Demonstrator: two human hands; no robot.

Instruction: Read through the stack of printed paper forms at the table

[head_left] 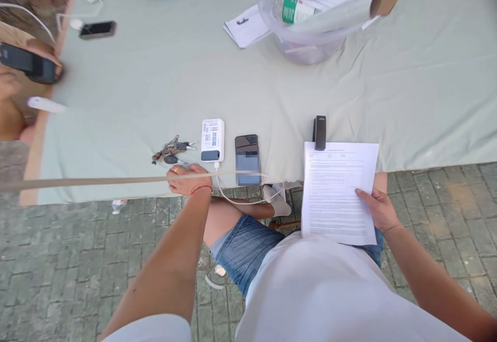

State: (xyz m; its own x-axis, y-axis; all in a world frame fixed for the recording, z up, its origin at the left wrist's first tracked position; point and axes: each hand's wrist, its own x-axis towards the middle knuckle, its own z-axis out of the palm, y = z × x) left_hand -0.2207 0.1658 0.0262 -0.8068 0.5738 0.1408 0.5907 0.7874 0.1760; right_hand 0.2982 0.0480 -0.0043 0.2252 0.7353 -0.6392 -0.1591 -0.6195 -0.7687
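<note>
Your hands at the desk edge: one on a strip, one holding papers.

Your left hand [189,180] is closed around a long thin tan strip [97,181] at the desk [155,83] edge, just below the bunch of keys [173,150] and white power bank [213,140]. Your right hand [378,209] grips the stapled white printed sheets [337,191]. A tug on the strip could catch the white charging cable [248,189] and drag the power bank off.

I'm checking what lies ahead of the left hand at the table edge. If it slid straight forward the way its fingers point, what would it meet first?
Most likely the bunch of keys, lying just beyond the left hand on the cloth; the white power bank sits slightly to the right of that line.
</note>
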